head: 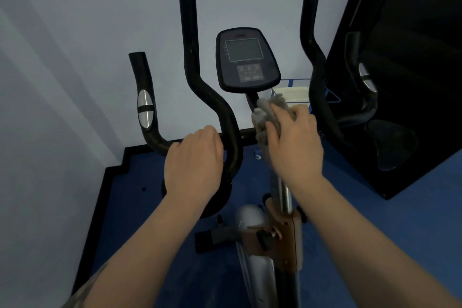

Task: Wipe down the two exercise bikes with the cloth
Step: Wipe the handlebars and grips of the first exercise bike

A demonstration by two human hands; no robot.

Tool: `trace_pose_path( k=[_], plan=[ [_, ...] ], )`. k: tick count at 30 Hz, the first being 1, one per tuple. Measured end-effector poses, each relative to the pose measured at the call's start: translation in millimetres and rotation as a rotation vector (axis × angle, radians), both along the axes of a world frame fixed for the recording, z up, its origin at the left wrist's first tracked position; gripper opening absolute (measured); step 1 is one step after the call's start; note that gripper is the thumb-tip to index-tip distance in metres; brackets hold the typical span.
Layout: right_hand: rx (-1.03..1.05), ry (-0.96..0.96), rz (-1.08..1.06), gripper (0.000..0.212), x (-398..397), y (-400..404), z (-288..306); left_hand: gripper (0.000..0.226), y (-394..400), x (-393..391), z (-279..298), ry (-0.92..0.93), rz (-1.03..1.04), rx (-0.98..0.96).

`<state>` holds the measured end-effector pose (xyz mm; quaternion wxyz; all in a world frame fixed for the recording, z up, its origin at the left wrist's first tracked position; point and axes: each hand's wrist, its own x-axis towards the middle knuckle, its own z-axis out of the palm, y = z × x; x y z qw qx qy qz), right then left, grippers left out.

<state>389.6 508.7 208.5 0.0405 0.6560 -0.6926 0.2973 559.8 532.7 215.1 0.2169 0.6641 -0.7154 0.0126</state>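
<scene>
An exercise bike stands in front of me, with black curved handlebars [212,100] and a dark console [247,59] on a stem. My left hand [193,160] grips the left part of the handlebar, fingers curled over the bar. My right hand [295,140] holds a crumpled grey cloth [265,112] against the stem just under the console. The chrome post [282,192] and brown frame [285,232] run down below my right hand. A second bike is not clearly visible.
A light wall fills the left and the back. The floor [140,207] is blue with a black skirting edge. At right a dark mirror-like panel [405,70] reflects a handlebar and a saddle. A clear bin [295,94] with blue edges sits behind the right handlebar.
</scene>
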Motion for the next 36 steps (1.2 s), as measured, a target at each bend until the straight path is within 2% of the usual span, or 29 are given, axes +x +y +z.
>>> trace_pose_path(
  k=[3, 5, 7, 10, 14, 16, 18, 20, 21, 23, 26, 29, 32, 34, 36],
  plan=[
    [0.004, 0.049, -0.064, 0.046, 8, 12, -26, 0.014, 0, 1, 1, -0.015, -0.015, 0.022],
    [-0.047, 0.015, 0.018, 0.047, 8, 19, -38, 0.012, 1, 2, 0, -0.025, -0.028, 0.029],
    [-0.049, -0.008, 0.108, 0.042, 3, 5, -32, 0.013, 2, 2, 0, -0.038, -0.032, 0.032],
    [0.031, -0.119, 0.060, 0.031, 4, -23, -14, 0.014, 1, 1, 1, -0.003, -0.004, 0.034],
    [0.011, 0.037, 0.065, 0.033, -5, -7, -22, 0.016, 3, 1, 1, 0.002, -0.008, 0.020],
    [0.107, 0.027, 0.100, 0.031, -14, -20, -10, 0.020, 4, 1, 1, 0.010, -0.014, 0.023],
    [0.314, -0.069, 0.071, 0.033, -12, -55, 9, 0.021, 2, 0, 0, 0.011, -0.013, 0.027],
    [0.446, -0.035, 0.065, 0.033, -5, -69, 20, 0.020, 1, 0, 0, 0.002, -0.001, 0.031],
    [0.413, -0.005, 0.113, 0.031, -3, -66, 16, 0.019, 1, 1, 0, 0.001, 0.006, 0.028],
    [0.207, 0.021, 0.255, 0.026, -3, -35, -2, 0.018, 1, 1, 0, 0.013, 0.007, 0.021],
    [0.036, -0.045, 0.369, 0.027, -13, -16, -16, 0.017, 2, 0, 0, -0.015, -0.014, 0.041],
    [-0.027, -0.234, 0.217, 0.024, -8, -21, -19, 0.017, 1, 1, 0, -0.017, 0.003, 0.057],
    [-0.124, -0.460, 0.001, 0.033, 1, 8, -41, 0.013, 3, 2, 1, -0.014, 0.011, 0.061],
    [-0.127, -0.486, -0.008, 0.036, -2, 21, -47, 0.011, 4, 1, 1, -0.020, -0.005, 0.067],
    [-0.075, -0.480, 0.016, 0.030, -8, 7, -33, 0.013, 2, 1, 2, -0.013, -0.008, 0.058]
  ],
)
